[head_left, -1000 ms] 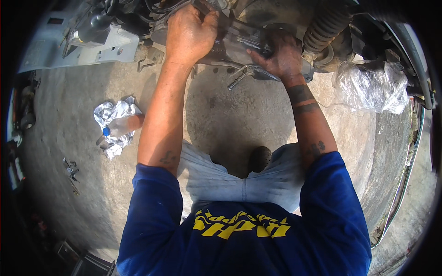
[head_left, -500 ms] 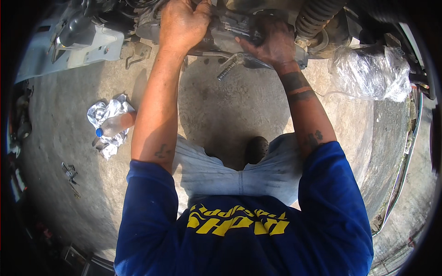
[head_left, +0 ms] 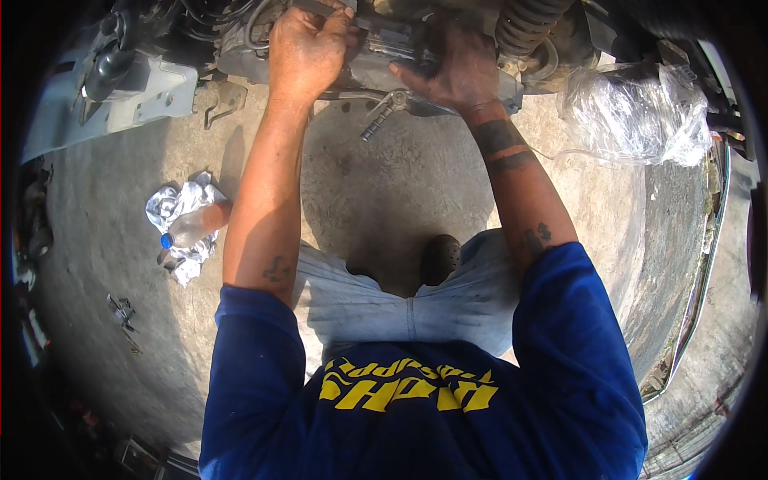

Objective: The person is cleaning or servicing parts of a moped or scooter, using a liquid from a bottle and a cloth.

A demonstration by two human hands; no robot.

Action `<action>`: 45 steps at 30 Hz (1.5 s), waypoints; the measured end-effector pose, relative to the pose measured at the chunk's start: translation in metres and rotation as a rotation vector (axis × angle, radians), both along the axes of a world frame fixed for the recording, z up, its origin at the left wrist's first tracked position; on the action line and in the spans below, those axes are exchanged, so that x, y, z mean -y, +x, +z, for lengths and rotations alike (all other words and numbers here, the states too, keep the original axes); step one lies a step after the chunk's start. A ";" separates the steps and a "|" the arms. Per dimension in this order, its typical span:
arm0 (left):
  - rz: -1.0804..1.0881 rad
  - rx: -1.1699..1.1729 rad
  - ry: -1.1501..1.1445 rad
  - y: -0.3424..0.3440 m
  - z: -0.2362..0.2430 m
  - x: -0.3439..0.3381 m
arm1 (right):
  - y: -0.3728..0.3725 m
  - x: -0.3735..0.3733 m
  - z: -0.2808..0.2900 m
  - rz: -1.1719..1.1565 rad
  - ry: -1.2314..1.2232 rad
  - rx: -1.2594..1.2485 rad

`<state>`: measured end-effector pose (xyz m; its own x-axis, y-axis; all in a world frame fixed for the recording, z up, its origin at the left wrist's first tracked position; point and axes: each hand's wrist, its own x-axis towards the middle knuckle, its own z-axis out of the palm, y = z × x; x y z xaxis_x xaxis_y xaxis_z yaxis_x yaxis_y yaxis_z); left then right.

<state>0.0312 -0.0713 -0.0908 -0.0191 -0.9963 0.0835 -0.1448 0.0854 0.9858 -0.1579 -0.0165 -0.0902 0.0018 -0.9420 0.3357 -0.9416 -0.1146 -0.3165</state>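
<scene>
My left hand is closed at the top edge of the view, its thumb and fingers pinching a flat grey piece that is partly cut off by the frame. My right hand lies over the engine's dark side, thumb stretched out toward the left; its fingertips are lost in shadow. Between the hands is the grimy engine casing of a motorbike or scooter. Below it a lever with a ribbed end sticks out toward me.
A coil spring stands right of my right hand, with a clear plastic bag beyond. At left are a pale body panel, a bottle with a blue cap on a white cloth, and small metal tools on the concrete floor.
The view has shifted slightly. My left hand has come a little lower in the picture, bringing the flat grey piece into sight. My right hand keeps its place on the engine.
</scene>
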 end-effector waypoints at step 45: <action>-0.332 -0.015 0.449 -0.002 0.080 -0.069 | -0.009 -0.003 0.010 0.070 -0.062 0.221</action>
<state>0.0287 -0.0019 -0.0111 -0.3403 -0.8747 -0.3452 -0.1670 -0.3050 0.9376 -0.1665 -0.0137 -0.0804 -0.0135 -0.9196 0.3926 -0.8391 -0.2031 -0.5046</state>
